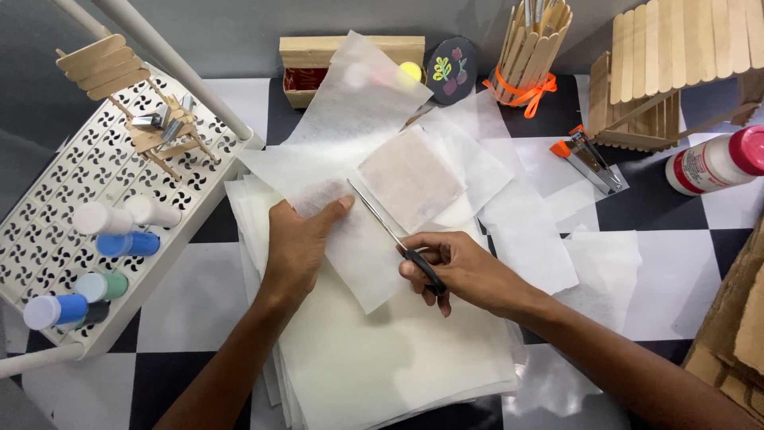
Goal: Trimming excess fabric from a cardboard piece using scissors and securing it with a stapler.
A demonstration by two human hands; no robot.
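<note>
My left hand (298, 243) lies flat on a thin white translucent sheet (358, 247), its thumb pressing down near the cut line. Black-handled scissors (394, 235) are gripped in my right hand (458, 267), the blades pointing up-left into the sheet beside my left thumb. Under both hands sits a stack of white sheets (382, 358). Just above the blades rests a small brownish square of sheet (410, 177). More loose white pieces (525, 231) are spread to the right.
A white perforated rack (56, 231) at left holds paint bottles (127, 243) and a craft-stick model (159, 127). At the back stand a wooden box (310, 56), a craft-stick cup (533, 48) and a stick house (676, 64). A stapler (589, 159), glue bottle (712, 163) and cardboard (736, 326) are at right.
</note>
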